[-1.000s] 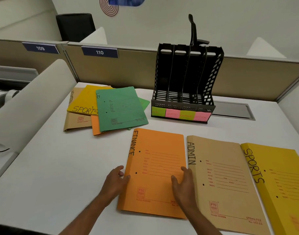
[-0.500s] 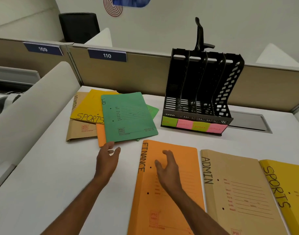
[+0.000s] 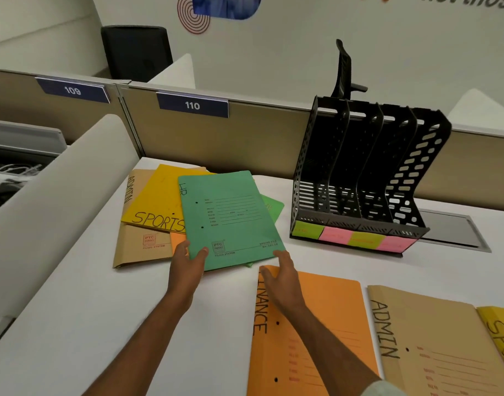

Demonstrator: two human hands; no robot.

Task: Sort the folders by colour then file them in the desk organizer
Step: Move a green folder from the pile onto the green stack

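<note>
One green folder (image 3: 230,212), left grip (image 3: 188,265) pinching its near-left corner.

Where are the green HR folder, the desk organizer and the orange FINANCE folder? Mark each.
green HR folder (image 3: 230,212), head view, middle of its front cover.
desk organizer (image 3: 310,167), head view, left outer wall.
orange FINANCE folder (image 3: 336,310), head view, upper part of its front cover.

On the bench (image 3: 102,324), a loose pile sits back left: the HR folder (image 3: 230,218) on top, overlapping the rear SPORTS folder (image 3: 159,201), the rear ADMIN folder (image 3: 139,247) beneath both. The desk organizer (image 3: 359,181) stands right of the pile. In front, the FINANCE folder (image 3: 330,324), near ADMIN folder (image 3: 445,352) and near SPORTS folder (image 3: 499,332) lie side by side, left to right.
</note>
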